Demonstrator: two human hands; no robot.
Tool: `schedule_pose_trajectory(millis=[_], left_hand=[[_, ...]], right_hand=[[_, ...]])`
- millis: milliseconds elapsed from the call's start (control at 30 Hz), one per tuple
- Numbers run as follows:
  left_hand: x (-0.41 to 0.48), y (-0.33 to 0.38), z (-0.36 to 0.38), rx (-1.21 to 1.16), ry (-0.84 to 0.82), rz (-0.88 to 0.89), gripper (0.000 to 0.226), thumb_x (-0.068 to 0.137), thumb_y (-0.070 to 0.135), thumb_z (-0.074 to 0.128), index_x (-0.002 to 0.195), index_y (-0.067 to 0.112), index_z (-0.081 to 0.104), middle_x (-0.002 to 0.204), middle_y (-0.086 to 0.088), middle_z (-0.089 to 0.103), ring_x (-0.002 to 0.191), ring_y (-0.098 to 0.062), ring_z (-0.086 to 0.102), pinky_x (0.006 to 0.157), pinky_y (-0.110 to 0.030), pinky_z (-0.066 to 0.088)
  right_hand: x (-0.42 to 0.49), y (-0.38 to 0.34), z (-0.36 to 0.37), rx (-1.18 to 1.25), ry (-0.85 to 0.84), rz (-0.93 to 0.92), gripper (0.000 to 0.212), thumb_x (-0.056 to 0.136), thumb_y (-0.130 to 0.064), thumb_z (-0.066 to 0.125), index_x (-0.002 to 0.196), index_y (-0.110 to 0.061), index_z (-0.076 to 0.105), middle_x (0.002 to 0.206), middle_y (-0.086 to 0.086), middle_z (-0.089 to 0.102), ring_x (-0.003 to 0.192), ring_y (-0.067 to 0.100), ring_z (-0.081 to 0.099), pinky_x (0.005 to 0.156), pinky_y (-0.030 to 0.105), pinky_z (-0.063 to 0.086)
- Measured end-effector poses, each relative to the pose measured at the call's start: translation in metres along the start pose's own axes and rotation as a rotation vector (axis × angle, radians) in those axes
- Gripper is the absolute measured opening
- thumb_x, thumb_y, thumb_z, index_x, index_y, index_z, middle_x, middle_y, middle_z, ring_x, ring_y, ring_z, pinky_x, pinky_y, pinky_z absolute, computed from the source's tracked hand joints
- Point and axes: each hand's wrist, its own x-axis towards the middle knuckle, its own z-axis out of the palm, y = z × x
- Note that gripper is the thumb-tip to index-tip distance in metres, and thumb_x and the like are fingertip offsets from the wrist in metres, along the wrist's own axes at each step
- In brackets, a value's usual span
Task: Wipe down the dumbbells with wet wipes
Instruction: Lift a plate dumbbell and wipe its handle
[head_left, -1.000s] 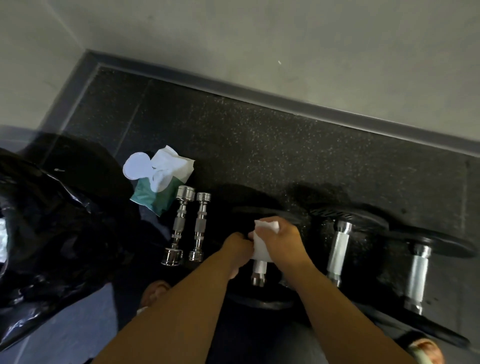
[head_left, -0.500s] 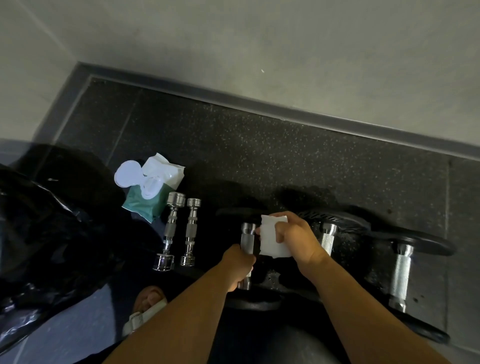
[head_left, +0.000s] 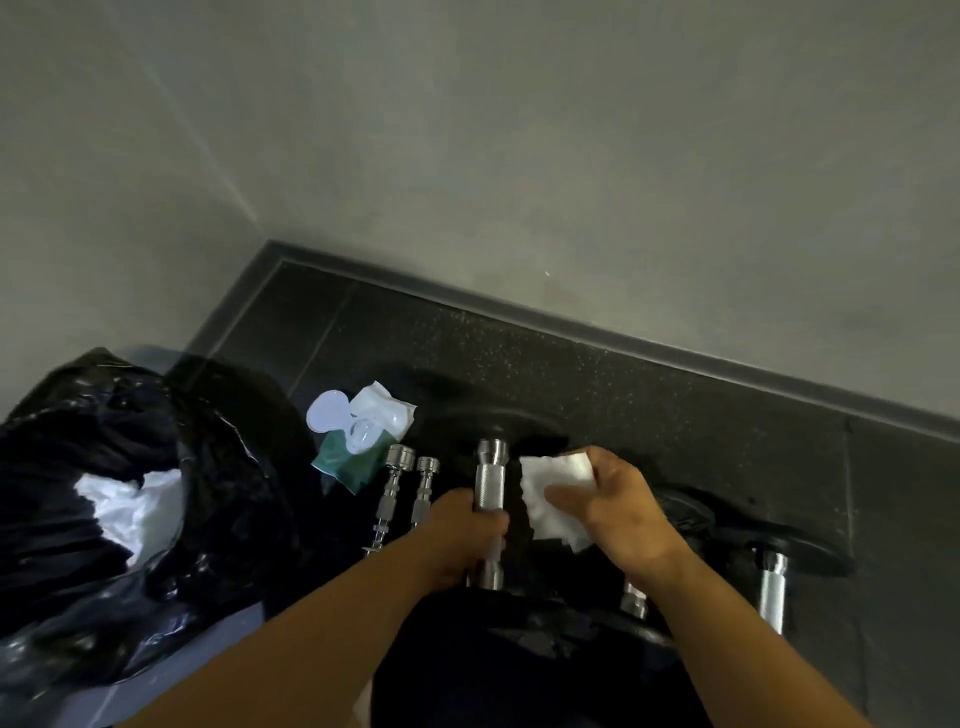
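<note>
Gripping the dumbbell (head_left: 491, 467) by the lower part of its knurled handle (head_left: 490, 493) with the left hand (head_left: 465, 530), fingers curled round the bar. Pinching a white wipe (head_left: 550, 470) in the right hand (head_left: 623, 514), just right of the handle; touching the steel or not, cannot tell. Lying on the dark floor (head_left: 675, 405) near the wall (head_left: 519, 156), between two chrome bars (head_left: 401, 458) left and more dumbbells (head_left: 773, 587) right. Judging by the black plates (head_left: 498, 421): heavy and stiff, so better to roll than to lift. Good to hold at the knurling, but probably slippery once wet. For the soft, limp wipe: wrap round the bar and slide along. Beyond the bars, an open pack (head_left: 363, 441); far left, a black bag (head_left: 62, 519) with white paper inside.
</note>
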Motion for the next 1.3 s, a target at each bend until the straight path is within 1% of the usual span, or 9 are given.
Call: schedule_pose_trajectory(millis=[200, 400, 633, 767, 867, 967, 1100, 1200, 1300], left_hand=[[-0.073, 0.037, -0.034, -0.073, -0.066, 0.105, 0.021, 0.082, 0.009, 0.064, 0.099, -0.003, 0.061, 0.090, -0.015, 0.066, 0.081, -0.025, 0.067, 0.082, -0.039, 0.053], [-0.137, 0.057, -0.065, -0.010, -0.103, 0.219, 0.014, 0.085, 0.017, 0.065, 0.098, 0.012, 0.065, 0.089, -0.007, 0.075, 0.089, -0.020, 0.072, 0.093, -0.039, 0.053], [-0.177, 0.062, -0.082, -0.109, -0.117, 0.317, 0.022, 0.087, 0.016, 0.068, 0.109, 0.014, 0.067, 0.093, -0.003, 0.075, 0.089, -0.013, 0.072, 0.083, -0.030, 0.055], [-0.187, 0.066, -0.081, -0.217, -0.045, 0.325, 0.014, 0.086, 0.010, 0.069, 0.097, 0.017, 0.068, 0.087, 0.001, 0.075, 0.080, -0.011, 0.073, 0.080, -0.028, 0.057], [-0.196, 0.068, -0.083, -0.224, -0.016, 0.363, 0.020, 0.088, 0.007, 0.066, 0.107, 0.012, 0.065, 0.093, -0.007, 0.072, 0.079, -0.014, 0.072, 0.070, -0.029, 0.057], [-0.210, 0.067, -0.088, -0.238, -0.020, 0.382, 0.023, 0.088, 0.007, 0.065, 0.110, 0.011, 0.064, 0.094, -0.011, 0.073, 0.083, -0.019, 0.073, 0.073, -0.039, 0.057], [-0.238, 0.072, -0.084, -0.252, -0.088, 0.398, 0.027, 0.079, 0.013, 0.071, 0.106, 0.007, 0.068, 0.094, -0.011, 0.075, 0.092, -0.028, 0.072, 0.091, -0.051, 0.050], [-0.253, 0.075, -0.078, -0.437, -0.113, 0.345, 0.028, 0.064, 0.013, 0.073, 0.089, 0.000, 0.073, 0.088, -0.022, 0.071, 0.083, -0.035, 0.070, 0.089, -0.048, 0.051], [-0.267, 0.080, -0.068, -0.485, -0.096, 0.346, 0.011, 0.087, 0.010, 0.064, 0.084, 0.005, 0.073, 0.086, -0.022, 0.071, 0.081, -0.034, 0.070, 0.085, -0.048, 0.056]], right_hand=[[-0.050, -0.043, 0.012, 0.140, -0.022, 0.005, 0.004, 0.089, -0.004, 0.061, 0.092, -0.004, 0.064, 0.077, 0.013, 0.071, 0.062, 0.020, 0.066, 0.052, 0.027, 0.052], [-0.097, -0.096, 0.027, 0.405, -0.203, 0.087, 0.040, 0.064, -0.005, 0.039, 0.094, 0.001, 0.066, 0.080, 0.015, 0.065, 0.069, 0.027, 0.057, 0.061, 0.036, 0.042], [-0.136, -0.137, 0.044, 0.365, -0.249, -0.033, 0.032, 0.083, 0.011, 0.043, 0.104, 0.002, 0.066, 0.088, 0.018, 0.071, 0.066, 0.024, 0.067, 0.053, 0.031, 0.054], [-0.147, -0.159, 0.066, 0.169, -0.218, -0.231, 0.023, 0.084, 0.003, 0.060, 0.105, -0.003, 0.066, 0.095, 0.018, 0.073, 0.078, 0.027, 0.069, 0.066, 0.034, 0.058], [-0.149, -0.170, 0.085, 0.029, -0.143, -0.292, 0.016, 0.082, 0.002, 0.066, 0.098, 0.000, 0.064, 0.093, 0.021, 0.071, 0.079, 0.030, 0.068, 0.069, 0.044, 0.056], [-0.147, -0.170, 0.100, -0.337, 0.067, -0.391, 0.014, 0.079, -0.024, 0.075, 0.085, -0.018, 0.063, 0.084, 0.006, 0.071, 0.081, 0.025, 0.068, 0.073, 0.049, 0.057], [-0.164, -0.178, 0.103, -0.781, 0.392, -0.380, 0.041, 0.073, -0.065, 0.064, 0.083, -0.027, 0.055, 0.077, -0.012, 0.060, 0.079, 0.013, 0.059, 0.066, 0.030, 0.047], [-0.178, -0.185, 0.099, -0.866, 0.411, -0.308, 0.058, 0.066, -0.083, 0.050, 0.083, -0.028, 0.051, 0.083, -0.011, 0.060, 0.081, 0.015, 0.059, 0.066, 0.031, 0.046], [-0.186, -0.186, 0.091, -0.878, 0.377, -0.226, 0.086, 0.055, -0.094, 0.036, 0.103, -0.025, 0.055, 0.103, -0.005, 0.063, 0.099, 0.020, 0.060, 0.079, 0.037, 0.050]])
